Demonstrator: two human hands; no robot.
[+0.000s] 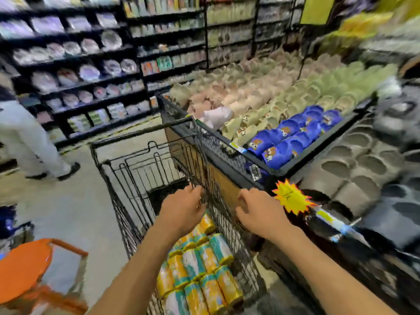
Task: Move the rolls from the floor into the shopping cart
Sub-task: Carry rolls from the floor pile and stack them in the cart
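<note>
Yellow-and-teal wrapped rolls (202,267) fill the near end of the black wire shopping cart (136,178); no floor rolls visible. Both hands, left (181,208) and right (256,212), hover empty, fingers loosely curled.

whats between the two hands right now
In the head view, the black wire shopping cart side wall rises between the left hand and right hand.

Black wire-metal cart (141,178) — glossy plastic-wrapped rolls (204,269) inside.
</note>
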